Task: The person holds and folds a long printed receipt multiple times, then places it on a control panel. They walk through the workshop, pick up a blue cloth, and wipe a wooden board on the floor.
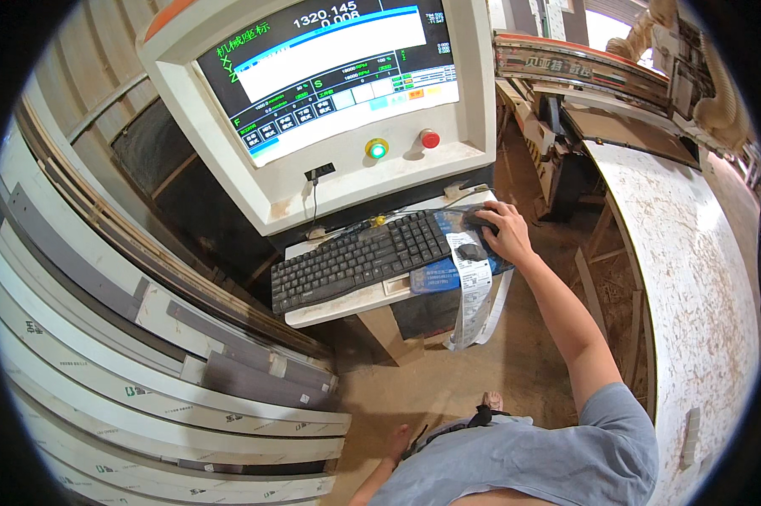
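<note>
My right hand (507, 234) rests over a dark computer mouse (480, 218) at the right end of a small white shelf, fingers curved on it. Just below the hand, a dark rounded object (471, 251) lies on a long printed paper slip (475, 291) that hangs over the shelf's front edge. Under the slip is a blue printed mat (435, 278). A dusty black keyboard (355, 260) spans the shelf to the left. My left hand (398, 440) hangs low beside my body, by a thin dark object; its fingers are too small to make out.
Above the shelf stands a white control cabinet with a lit screen (330, 76), a green button (377, 149) and a red button (429, 138). Long boards (178, 422) are stacked at left. A dusty white panel (692, 278) and a gantry machine (583, 63) are at right.
</note>
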The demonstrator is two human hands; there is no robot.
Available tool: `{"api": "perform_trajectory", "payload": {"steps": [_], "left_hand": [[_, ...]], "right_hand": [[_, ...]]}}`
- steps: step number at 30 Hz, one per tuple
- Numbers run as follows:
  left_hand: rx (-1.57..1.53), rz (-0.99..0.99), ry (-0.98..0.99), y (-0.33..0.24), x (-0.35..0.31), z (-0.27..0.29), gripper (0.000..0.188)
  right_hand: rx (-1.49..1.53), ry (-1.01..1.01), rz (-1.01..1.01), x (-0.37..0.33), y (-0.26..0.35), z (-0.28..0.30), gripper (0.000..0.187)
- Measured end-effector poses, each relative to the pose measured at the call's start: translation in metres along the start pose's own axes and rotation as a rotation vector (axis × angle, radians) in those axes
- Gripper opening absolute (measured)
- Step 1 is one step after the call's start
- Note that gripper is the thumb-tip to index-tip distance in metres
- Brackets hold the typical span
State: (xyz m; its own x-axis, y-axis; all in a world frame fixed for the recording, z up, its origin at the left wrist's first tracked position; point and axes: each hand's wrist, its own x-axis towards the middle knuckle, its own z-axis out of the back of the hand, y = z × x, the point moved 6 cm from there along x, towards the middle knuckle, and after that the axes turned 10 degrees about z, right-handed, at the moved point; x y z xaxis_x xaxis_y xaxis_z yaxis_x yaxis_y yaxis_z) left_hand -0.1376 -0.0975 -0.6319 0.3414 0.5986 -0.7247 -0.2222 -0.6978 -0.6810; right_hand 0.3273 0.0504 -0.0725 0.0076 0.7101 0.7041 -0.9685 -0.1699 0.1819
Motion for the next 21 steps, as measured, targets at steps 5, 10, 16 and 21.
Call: {"api": "perform_trajectory", "payload": {"steps": [5,10,16,21], "left_hand": [[0.191,0.048,-0.091,-0.008,-0.001,-0.001,0.036],[0.060,-0.232,-0.083,-0.004,-0.009,-0.003,0.035],[0.617,-0.126,-0.092,-0.005,-0.002,-0.004,0.033],[0.439,-0.038,-0.075,-0.006,0.001,-0.002,0.031]], "right_hand": [[-0.003,-0.013,0.008,0.000,0.000,0.001,0.030],[0.005,-0.008,0.013,0.002,0.004,0.003,0.030],[0.007,-0.007,0.017,0.001,0.003,0.000,0.030],[-0.036,-0.036,0.033,-0.004,-0.004,0.007,0.031]]}}
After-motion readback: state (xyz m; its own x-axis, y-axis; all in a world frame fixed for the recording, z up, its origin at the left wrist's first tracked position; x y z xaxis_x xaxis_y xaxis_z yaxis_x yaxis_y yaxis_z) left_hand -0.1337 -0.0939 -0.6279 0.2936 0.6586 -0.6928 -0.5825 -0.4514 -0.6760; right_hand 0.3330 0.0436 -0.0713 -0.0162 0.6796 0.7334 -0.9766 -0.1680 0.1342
